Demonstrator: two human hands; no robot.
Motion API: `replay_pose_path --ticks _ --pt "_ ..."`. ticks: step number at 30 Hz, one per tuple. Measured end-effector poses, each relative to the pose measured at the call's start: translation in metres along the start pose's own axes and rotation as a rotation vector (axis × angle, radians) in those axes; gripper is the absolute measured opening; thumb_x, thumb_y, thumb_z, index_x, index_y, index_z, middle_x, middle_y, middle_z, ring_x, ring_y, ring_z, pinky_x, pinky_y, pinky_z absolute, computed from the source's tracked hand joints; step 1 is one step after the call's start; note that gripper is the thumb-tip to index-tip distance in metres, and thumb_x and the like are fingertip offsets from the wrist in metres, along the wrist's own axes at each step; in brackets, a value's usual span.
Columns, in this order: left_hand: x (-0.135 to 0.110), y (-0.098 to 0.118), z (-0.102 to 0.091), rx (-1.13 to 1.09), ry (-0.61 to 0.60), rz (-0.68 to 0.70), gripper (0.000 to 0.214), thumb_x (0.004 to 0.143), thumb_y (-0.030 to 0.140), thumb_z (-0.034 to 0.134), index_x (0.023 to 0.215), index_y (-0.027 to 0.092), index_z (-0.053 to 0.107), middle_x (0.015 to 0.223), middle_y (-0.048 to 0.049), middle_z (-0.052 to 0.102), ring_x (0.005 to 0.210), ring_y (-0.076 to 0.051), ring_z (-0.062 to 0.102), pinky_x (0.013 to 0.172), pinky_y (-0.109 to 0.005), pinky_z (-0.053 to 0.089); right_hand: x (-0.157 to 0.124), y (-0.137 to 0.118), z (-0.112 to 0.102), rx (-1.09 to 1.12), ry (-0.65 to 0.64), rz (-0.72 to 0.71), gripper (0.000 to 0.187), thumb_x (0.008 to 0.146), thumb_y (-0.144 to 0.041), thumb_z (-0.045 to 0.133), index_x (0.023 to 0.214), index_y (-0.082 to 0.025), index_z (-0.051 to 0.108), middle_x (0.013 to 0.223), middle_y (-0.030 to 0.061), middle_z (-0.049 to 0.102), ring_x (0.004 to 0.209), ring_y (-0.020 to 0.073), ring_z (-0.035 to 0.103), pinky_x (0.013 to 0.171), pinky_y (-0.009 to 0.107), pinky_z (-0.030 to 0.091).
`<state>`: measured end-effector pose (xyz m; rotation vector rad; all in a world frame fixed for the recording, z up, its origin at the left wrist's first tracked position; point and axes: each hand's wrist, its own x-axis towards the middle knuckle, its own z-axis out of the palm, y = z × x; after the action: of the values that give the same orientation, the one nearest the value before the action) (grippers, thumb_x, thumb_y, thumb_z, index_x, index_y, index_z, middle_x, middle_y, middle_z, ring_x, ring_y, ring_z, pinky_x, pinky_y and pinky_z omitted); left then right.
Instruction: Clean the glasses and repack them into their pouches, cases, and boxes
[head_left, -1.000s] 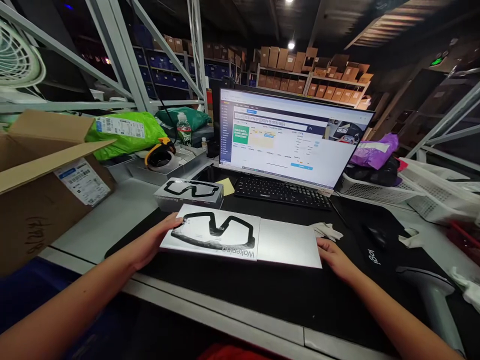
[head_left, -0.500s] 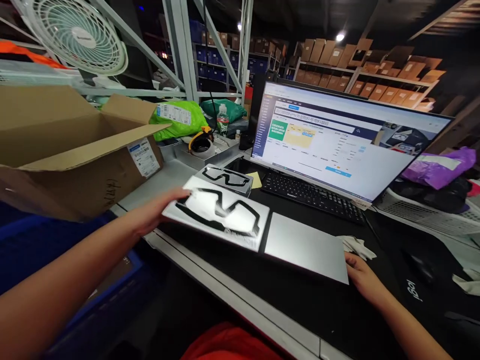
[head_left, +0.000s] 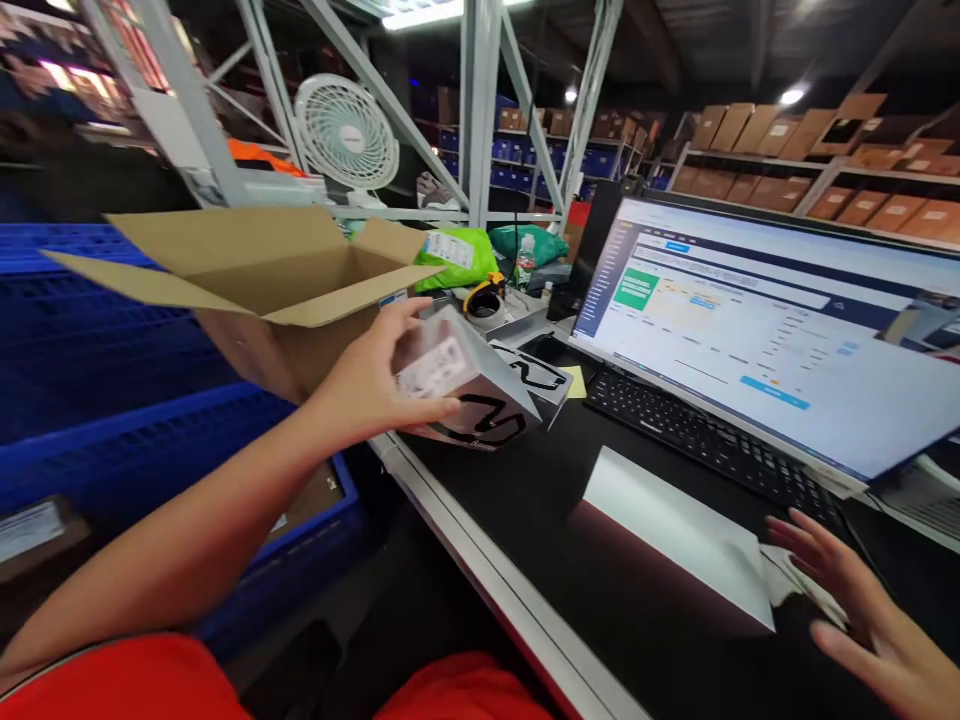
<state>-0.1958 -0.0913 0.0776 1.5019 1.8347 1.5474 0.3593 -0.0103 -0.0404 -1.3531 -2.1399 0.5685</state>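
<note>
**Printed silver box aloft in the left hand, right hand open and empty**

The left hand (head_left: 367, 385) grasps the printed silver box (head_left: 472, 385), thumb on the near face and fingers wrapped over the top. The box is clear of the bench (head_left: 525, 500) and tilted, with 1 corner pointing down. It hangs just past the fingertips, between the open cardboard carton (head_left: 262, 270) on the hand's outer side and a second printed box (head_left: 536, 375) lying just beyond it.

The right hand (head_left: 870, 610) is spread open and holds nothing. A plain silver box (head_left: 667, 530) lies just to its inner side and a white cloth (head_left: 795, 580) beneath its fingers. Whether it touches the cloth cannot be told.

Risks, as a judgement: the held box looks smooth and satin-finished, and it is gripped by 1 hand at 1 end, so it could slip or twist out. Its low corner could also clip the second printed box or the carton's raised flap.

The printed box is a rigid silver-grey rectangle. It carries a black outline of glasses and a white label, blurred in this view, on its upper face. The carton is matt brown corrugated board with its flaps splayed. The bench is covered by a dark, flat mat with a pale metal edge.
</note>
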Motion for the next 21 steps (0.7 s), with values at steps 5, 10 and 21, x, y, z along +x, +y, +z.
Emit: replay_pose_path --ticks 5,10,21 --pt "-0.008 0.013 0.037 0.421 -0.136 0.366 0.107 0.059 0.047 0.084 0.151 0.027 0.032 0.14 -0.011 0.049 0.131 -0.037 0.047 0.114 -0.054 0.038 0.016 -0.04 0.022 -0.409 -0.125 -0.274 0.109 0.071 -0.047 0.079 0.16 -0.036 0.017 0.16 0.0099 0.036 0.14 0.0409 0.044 0.111 0.056 0.044" --pt "-0.009 0.016 0.064 0.465 -0.17 0.449 0.099 0.066 0.031 0.075 0.152 0.026 0.027 0.147 -0.0145 0.034 0.142 -0.037 0.033 0.119 -0.055 0.032 0.021 -0.061 0.037 -0.417 -0.116 -0.218 0.094 0.081 -0.048 0.07 0.159 -0.035 0.019 0.149 0.01 0.046 0.131 0.0348 0.052 0.105 0.05 0.049" --pt "0.018 -0.01 0.071 0.386 0.143 0.307 0.076 0.067 0.05 0.083 0.13 0.021 0.052 0.127 -0.0114 0.046 0.129 -0.032 0.044 0.115 -0.047 0.036 0.028 -0.054 0.058 -0.413 0.16 -0.133 0.079 0.083 -0.052 0.065 0.15 -0.022 0.034 0.138 0.016 0.048 0.126 0.039 0.048 0.103 0.056 0.045"
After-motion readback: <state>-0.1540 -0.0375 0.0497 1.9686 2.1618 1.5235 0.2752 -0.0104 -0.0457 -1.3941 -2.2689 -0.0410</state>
